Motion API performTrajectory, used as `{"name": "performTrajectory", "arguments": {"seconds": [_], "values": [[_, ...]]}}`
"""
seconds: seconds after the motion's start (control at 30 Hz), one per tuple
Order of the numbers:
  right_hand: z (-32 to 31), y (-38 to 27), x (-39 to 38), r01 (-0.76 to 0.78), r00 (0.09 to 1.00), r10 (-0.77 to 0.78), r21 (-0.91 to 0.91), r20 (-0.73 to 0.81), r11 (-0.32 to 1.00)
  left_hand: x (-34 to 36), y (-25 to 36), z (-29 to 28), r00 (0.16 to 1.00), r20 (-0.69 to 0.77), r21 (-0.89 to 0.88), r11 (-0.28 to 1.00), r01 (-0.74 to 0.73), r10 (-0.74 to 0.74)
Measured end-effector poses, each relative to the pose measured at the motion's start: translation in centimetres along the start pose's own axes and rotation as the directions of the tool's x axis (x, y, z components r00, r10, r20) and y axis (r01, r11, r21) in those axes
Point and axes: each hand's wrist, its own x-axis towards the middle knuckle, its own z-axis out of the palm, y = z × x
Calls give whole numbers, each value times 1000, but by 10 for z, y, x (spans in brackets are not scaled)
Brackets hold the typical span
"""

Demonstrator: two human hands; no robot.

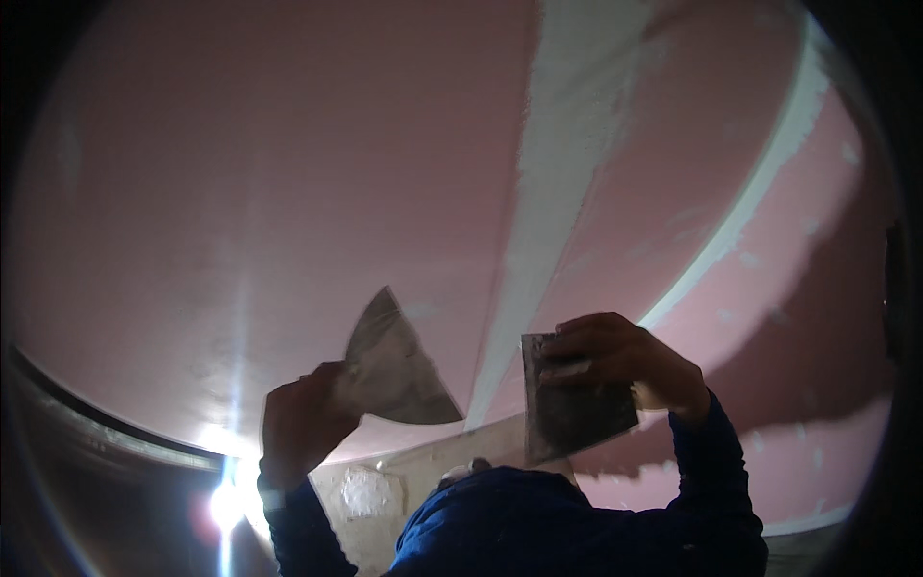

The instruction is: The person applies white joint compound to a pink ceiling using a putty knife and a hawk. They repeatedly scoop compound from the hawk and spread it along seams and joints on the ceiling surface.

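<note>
My left hand [306,415] is closed at the narrow end of a wide putty knife [399,375]. Its blade flares into a fan shape and carries pale smears; the handle is hidden in my grip. To the right, my right hand [639,363] grips a dark, flat, four-sided blade [575,415], fingers over its upper part. This looks like a second putty knife or spreader, though no handle shows. The two tools are apart, with their blades facing each other. Behind them spreads a pink board surface [288,173].
A broad grey-white band of compound [567,125] runs along the pink boards. A narrower pale band [740,212] curves at the right. A bright lamp [228,505] glares at lower left. Beyond my blue sleeves stands a beige wall [433,471] with a whitish patch [368,492].
</note>
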Motion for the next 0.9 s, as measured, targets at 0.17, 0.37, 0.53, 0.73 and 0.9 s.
{"name": "performTrajectory", "arguments": {"seconds": [0.17, 0.37, 0.53, 0.73, 0.9], "values": [[-29, 22, -19, -81, 743, 620, 885, -253, 458, 25, 1, -62, 950, -245, -208, 946, -247, 194], [-102, -16, 10, 215, 657, 514, 790, -552, 574, 59, 6, -132, 774, -419, 166, 879, -448, 474], [-153, -113, 73, -43, 484, -160, -206, -860, 978, 8, -20, -144, 704, -393, 337, 805, -489, 592], [-337, -151, 173, -561, 573, -582, -794, -577, 234, 12, -39, -133, 613, -423, 331, 744, -581, 667], [-413, -163, 248, -676, 485, -483, -663, -729, 322, 18, -51, -119, 593, -451, 301, 739, -603, 668]]}}
